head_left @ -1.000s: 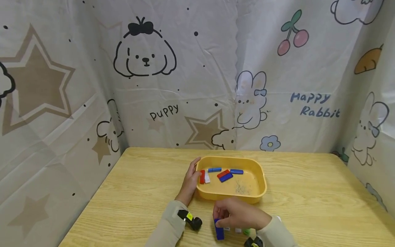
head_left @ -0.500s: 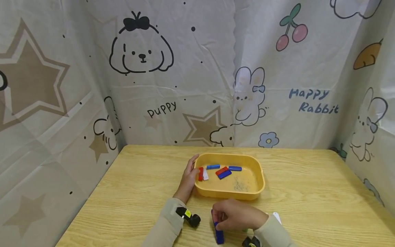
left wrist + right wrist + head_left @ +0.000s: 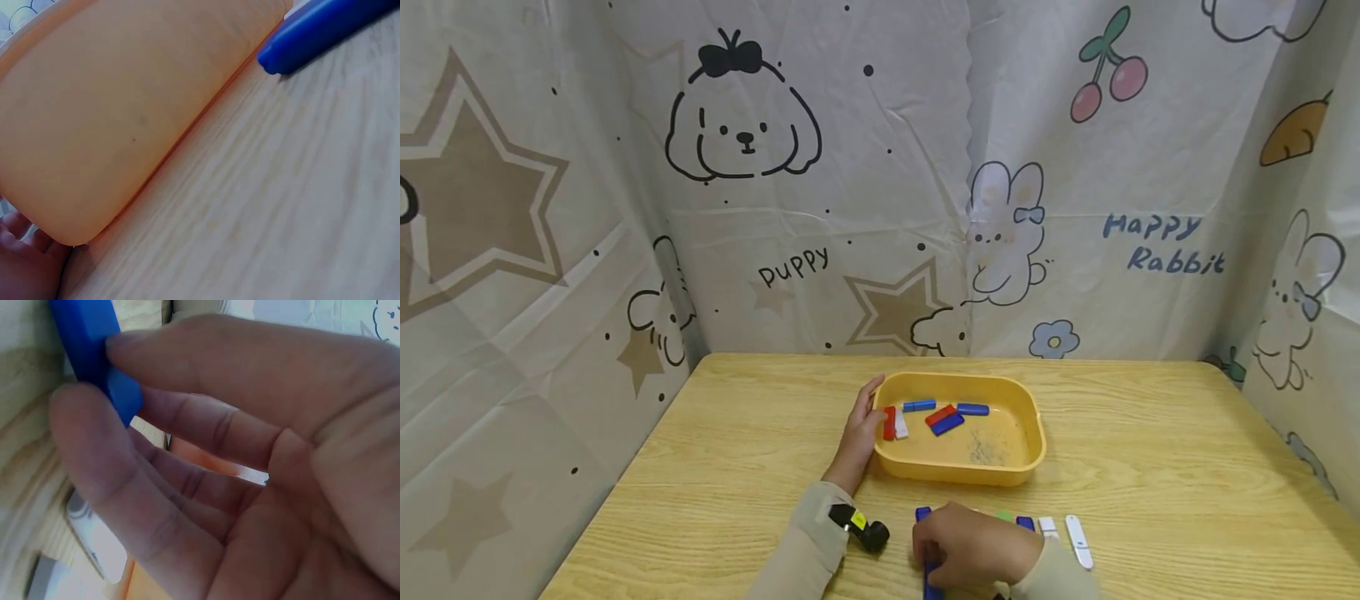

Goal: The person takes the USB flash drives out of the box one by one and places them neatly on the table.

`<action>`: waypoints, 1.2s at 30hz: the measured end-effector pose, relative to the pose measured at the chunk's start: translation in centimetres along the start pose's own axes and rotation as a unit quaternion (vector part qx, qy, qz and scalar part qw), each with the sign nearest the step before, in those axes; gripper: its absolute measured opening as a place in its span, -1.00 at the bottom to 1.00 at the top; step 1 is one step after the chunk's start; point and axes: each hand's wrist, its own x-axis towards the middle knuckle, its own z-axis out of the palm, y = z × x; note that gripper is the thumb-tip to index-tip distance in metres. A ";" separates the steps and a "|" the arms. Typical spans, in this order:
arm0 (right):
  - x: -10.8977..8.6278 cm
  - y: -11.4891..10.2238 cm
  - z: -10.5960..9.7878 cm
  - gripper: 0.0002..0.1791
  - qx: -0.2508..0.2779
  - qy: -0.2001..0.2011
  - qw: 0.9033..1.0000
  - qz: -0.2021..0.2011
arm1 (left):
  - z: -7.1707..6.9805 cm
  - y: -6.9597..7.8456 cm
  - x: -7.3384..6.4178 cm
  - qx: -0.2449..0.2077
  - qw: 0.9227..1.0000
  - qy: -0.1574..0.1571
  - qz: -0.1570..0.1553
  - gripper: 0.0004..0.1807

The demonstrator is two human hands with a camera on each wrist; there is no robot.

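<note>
My left hand (image 3: 856,437) grips the left end of a yellow plastic tray (image 3: 958,473), thumb at the rim and fingers along the outside. In the left wrist view its fingers curl around the tray's lower corner. My right hand (image 3: 973,542) is in front of the tray, low over the table. Its thumb and index finger pinch a blue stick-shaped block (image 3: 94,350), close to the wood. Beyond those fingers a blue end (image 3: 922,512) shows in the head view; the hand covers the middle stretch.
Inside the tray lie red (image 3: 889,423), white (image 3: 901,425) and several blue pieces (image 3: 947,424). To the right of my right hand, a green piece (image 3: 1004,517), a blue piece (image 3: 1026,523), a white piece (image 3: 1048,527) and a longer white stick (image 3: 1079,542) form a row.
The right hand has moved slightly down toward me and stays on the blue block, which is lower against the table. Pieces to its right have come into view. The left hand keeps its place.
</note>
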 end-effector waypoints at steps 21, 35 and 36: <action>0.5 -0.4 1.4 -0.71 -0.076 -0.014 0.995 0.065 | 0.0 -1.3 0.4 0.003 1.000 0.013 -0.004 -0.34; -0.3 -2.4 1.1 -0.64 -0.120 -0.015 0.987 0.106 | 0.1 -0.4 0.2 -0.002 1.000 0.006 -0.009 -0.32; -0.2 -2.5 1.2 -0.64 -0.122 -0.017 0.986 0.108 | 0.1 -0.3 0.2 -0.004 1.000 0.004 -0.010 -0.32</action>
